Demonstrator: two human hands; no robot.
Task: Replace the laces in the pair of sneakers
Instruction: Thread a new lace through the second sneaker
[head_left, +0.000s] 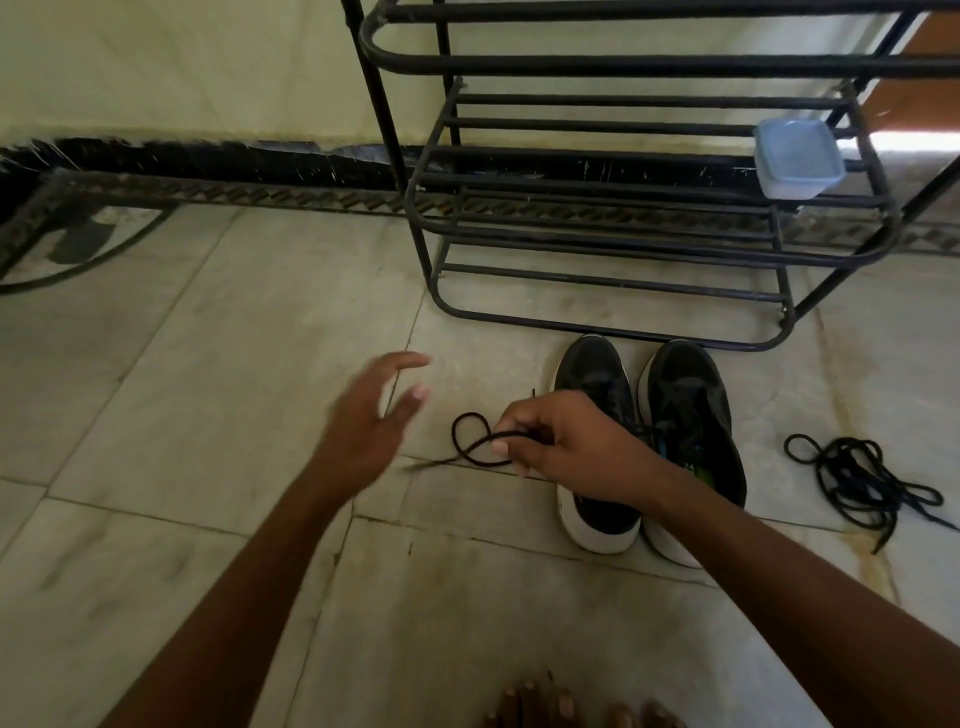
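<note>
Two black sneakers with white soles stand side by side on the floor, the left one (597, 384) and the right one (691, 400), toes toward the rack. My right hand (566, 441) hovers over the left sneaker and pinches a black lace (470, 434) that loops out to the left above the tiles. My left hand (371, 415) floats open and blurred to the left of that loop, holding nothing. A second black lace (862, 480) lies in a loose tangle on the floor right of the sneakers.
A black metal shoe rack (649, 228) stands just behind the sneakers, with a pale blue plastic box (797, 158) on its lower shelf. A wall with a dark skirting runs behind. My toes (571, 709) show at the bottom edge. A dark slipper (83, 239) lies far left.
</note>
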